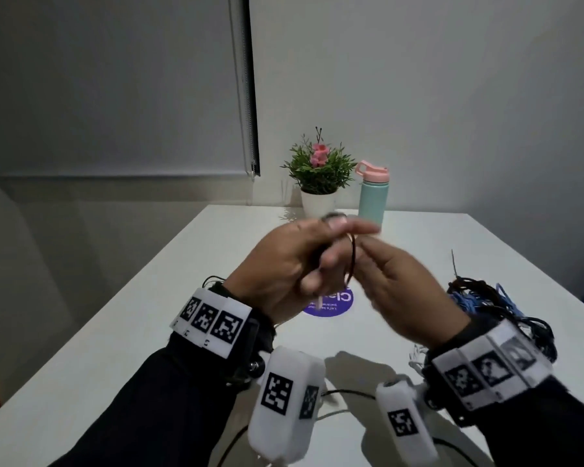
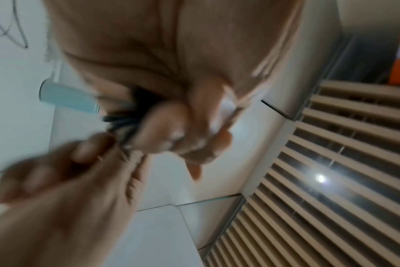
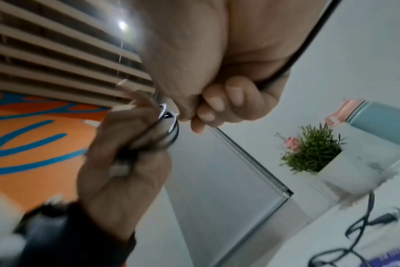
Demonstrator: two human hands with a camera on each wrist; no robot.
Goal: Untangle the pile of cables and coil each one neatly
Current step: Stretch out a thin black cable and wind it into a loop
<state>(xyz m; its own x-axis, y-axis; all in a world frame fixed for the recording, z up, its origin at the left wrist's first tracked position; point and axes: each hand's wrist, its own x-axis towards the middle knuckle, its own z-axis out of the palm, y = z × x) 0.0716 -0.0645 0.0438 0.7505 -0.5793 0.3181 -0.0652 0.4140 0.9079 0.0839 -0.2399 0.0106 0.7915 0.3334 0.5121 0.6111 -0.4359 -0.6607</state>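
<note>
Hands coiling a thin black cable

Left hand (image 1: 294,264) grips the glossy round coil (image 1: 351,261); right hand (image 1: 402,288) pinches its strand. Tangled pile (image 1: 493,301) at 3 o'clock, near the smooth table (image 1: 115,332) edge.

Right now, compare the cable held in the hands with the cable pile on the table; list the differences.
The held cable is wound into a small loop, gripped by the left hand and pinched by the right hand; the cable pile is a loose tangle that neither hand touches. The held cable is raised above the table; the pile lies on it at the right. The held cable looks dark only; the pile mixes black and blue strands.
</note>
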